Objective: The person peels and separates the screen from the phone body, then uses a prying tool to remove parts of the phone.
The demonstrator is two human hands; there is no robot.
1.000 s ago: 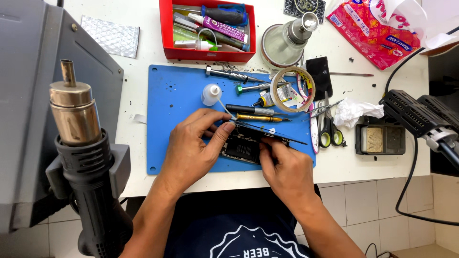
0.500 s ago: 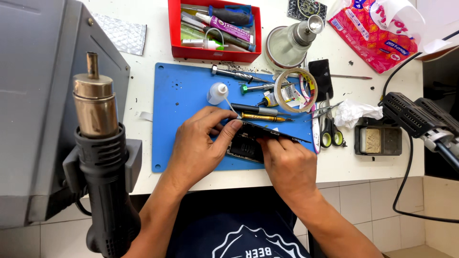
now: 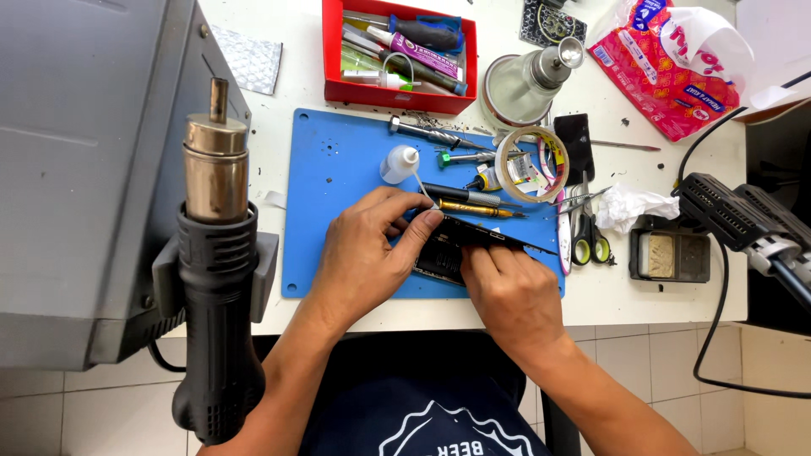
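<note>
On the blue mat (image 3: 338, 211), left hand (image 3: 367, 253) and right hand (image 3: 507, 291) pinch the opened phone (image 3: 452, 249), probably fragile, by its edges.

**White workbench above a tiled floor**

A white worktop (image 3: 279, 127) fills most of the view, its front edge running left to right across the middle. Beneath it, pale square floor tiles (image 3: 642, 363) with thin dark grout lines show at the lower right, and again at the lower left. A large grey metal cabinet (image 3: 76, 169) occupies the left side, resting on the worktop. At the far right the worktop ends against a dark, shadowed gap (image 3: 777, 152). The light is bright, even and soft.
</note>
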